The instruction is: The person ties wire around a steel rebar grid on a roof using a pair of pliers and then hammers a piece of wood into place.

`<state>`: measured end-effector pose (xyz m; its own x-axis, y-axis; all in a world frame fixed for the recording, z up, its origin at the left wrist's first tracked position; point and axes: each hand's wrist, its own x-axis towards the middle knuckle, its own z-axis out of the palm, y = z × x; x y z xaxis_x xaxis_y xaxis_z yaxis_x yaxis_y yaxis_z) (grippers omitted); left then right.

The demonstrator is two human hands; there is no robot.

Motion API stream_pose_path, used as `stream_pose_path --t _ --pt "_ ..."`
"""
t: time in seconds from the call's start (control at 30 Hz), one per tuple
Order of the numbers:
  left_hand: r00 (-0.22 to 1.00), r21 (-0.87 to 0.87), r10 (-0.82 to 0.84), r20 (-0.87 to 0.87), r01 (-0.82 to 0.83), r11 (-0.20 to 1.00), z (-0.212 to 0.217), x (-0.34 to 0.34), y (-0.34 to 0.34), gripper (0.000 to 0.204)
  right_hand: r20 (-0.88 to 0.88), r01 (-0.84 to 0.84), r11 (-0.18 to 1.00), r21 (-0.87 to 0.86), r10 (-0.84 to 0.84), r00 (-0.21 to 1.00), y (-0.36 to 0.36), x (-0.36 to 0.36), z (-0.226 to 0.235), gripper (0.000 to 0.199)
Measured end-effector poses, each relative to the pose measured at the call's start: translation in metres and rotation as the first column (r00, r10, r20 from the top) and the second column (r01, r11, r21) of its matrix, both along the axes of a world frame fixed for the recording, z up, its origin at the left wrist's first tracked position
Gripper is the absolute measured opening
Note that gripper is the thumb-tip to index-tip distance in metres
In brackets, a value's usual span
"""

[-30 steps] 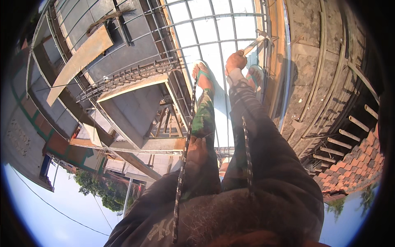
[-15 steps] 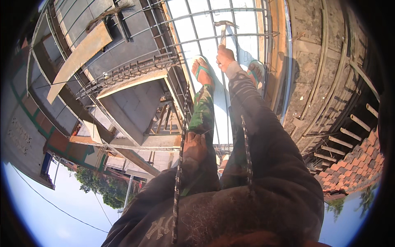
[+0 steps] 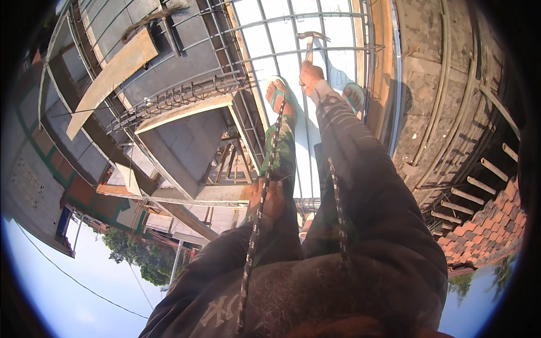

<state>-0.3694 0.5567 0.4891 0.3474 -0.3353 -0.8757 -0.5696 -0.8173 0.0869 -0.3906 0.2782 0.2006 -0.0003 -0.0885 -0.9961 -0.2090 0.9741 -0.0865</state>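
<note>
My right hand [image 3: 311,76] is closed around the handle of a claw hammer [image 3: 314,37], its metal head pointing away from me above a white panel [image 3: 300,132] crossed by steel bars. My arm reaches down between my feet, which stand on the panel in green-strapped sandals [image 3: 280,93]. On my left knee, over camouflage trousers [image 3: 280,149], lies my left hand [image 3: 267,198], fingers laid along the leg and nothing visible in it. A dark patterned cord [image 3: 260,211] hangs in front of that hand and partly covers it.
A steel bar grid [image 3: 265,21] spans the far side. To the left are a rebar cage [image 3: 183,92], a loose board [image 3: 112,84] and an open framed gap [image 3: 189,149] with a lower level beneath. Rough wall [image 3: 425,96] and roof tiles [image 3: 479,228] lie to the right.
The left cord has swung right, across my left hand and leg. My left hand has shifted slightly on the knee. The hammer stays in my right hand, nearly in place.
</note>
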Motion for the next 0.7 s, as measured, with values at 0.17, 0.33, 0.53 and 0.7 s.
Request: stream_pose_path --t 0.17,0.33,0.53,0.7 --pt "1.000 -0.015 0.029 0.010 -0.029 0.999 0.000 0.009 0.008 0.035 0.001 0.178 0.984 -0.034 -0.178 0.984 -0.012 -0.073 0.032 0.043" --pt "0.998 -0.147 0.055 -0.036 -0.060 0.987 0.017 0.036 -0.003 0.036 -0.165 -0.020 0.998 -0.067 0.009 0.986 0.011 -0.187 0.107 0.039" --pt "0.991 -0.238 -0.066 0.117 0.092 0.967 0.008 0.091 -0.002 0.041 -0.158 -0.847 0.522 -0.098 0.832 0.531 0.011 -0.303 0.254 0.026" --pt "0.929 -0.178 0.366 -0.049 -0.369 0.912 0.058 0.166 -0.018 0.049 -0.267 -0.757 0.649 -0.071 0.719 0.642 0.028 -0.308 0.340 0.018"
